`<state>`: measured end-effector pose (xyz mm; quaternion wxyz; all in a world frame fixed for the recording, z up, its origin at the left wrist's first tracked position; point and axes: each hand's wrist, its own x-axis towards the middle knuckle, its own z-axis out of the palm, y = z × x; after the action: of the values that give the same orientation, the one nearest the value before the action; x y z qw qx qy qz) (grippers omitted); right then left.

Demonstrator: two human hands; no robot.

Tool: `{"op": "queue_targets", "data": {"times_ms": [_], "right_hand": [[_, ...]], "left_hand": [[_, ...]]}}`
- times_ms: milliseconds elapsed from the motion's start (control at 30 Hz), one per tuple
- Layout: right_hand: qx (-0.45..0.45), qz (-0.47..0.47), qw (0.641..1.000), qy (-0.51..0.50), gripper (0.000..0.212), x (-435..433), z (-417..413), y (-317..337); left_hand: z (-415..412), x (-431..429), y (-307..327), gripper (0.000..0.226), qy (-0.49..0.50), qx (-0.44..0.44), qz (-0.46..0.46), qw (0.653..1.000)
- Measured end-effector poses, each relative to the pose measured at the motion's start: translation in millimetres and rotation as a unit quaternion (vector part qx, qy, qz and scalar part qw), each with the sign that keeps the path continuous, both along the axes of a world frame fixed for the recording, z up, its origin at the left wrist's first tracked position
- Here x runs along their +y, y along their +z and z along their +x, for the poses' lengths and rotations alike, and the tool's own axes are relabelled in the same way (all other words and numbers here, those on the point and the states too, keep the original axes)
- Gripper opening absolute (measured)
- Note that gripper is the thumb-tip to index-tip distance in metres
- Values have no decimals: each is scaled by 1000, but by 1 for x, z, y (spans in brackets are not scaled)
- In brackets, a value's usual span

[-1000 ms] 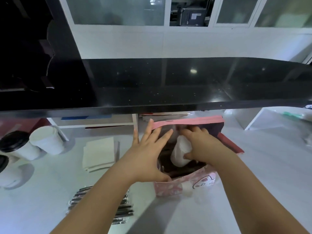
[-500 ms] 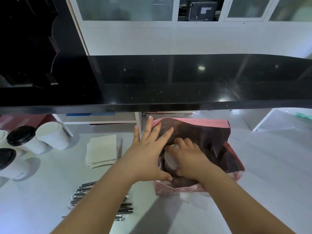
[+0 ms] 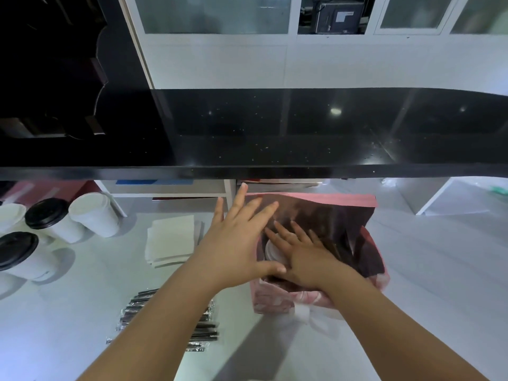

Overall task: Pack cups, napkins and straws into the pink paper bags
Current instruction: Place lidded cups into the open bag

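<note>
Flat-palmed, right hand (image 3: 305, 259) presses one white cup (image 3: 272, 250) down inside pink bag (image 3: 357, 232); left hand (image 3: 236, 243), fingers spread, braces the bag's mouth, grasping nothing. Unpacked: cups (image 3: 55, 224) at counter's (image 3: 439, 257) left edge, napkins (image 3: 171, 240), straws (image 3: 203, 329) near front.

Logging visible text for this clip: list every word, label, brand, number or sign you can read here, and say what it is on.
No text can be read in this frame.
White label on the dark box behind the glass: too small and blurred to read.
Printed design on the pink paper bag: a blurred pattern, with no letters that can be made out.
Cups, napkins and wrapped straws: no print visible.
</note>
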<state>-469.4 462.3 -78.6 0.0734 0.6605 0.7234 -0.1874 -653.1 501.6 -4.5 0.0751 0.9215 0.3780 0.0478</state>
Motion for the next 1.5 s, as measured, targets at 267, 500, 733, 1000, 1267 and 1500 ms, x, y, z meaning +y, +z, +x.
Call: {"op": "queue_targets", "data": {"times_ms": [267,500,733,1000,1267,1500], "right_hand": [[94,180,979,-16,57,-6,-8,90],[58,243,968,40,48,18,-74,125],[61,224,958,168,49,66,-184,110],[54,195,940,275,52,116,-323,81],[28,181,922,341,44,177,-459,37],[-88,188,924,320,71,213,-517,-3]], "left_hand": [[-6,7,17,37,54,-116,96,987],[-73,30,28,36,165,-120,109,973],[-193,27,17,42,295,-83,96,947],[-336,14,-6,37,475,-65,47,876],[-429,19,-39,40,542,-32,0,840],[-466,40,-56,40,565,-33,-20,824]]}}
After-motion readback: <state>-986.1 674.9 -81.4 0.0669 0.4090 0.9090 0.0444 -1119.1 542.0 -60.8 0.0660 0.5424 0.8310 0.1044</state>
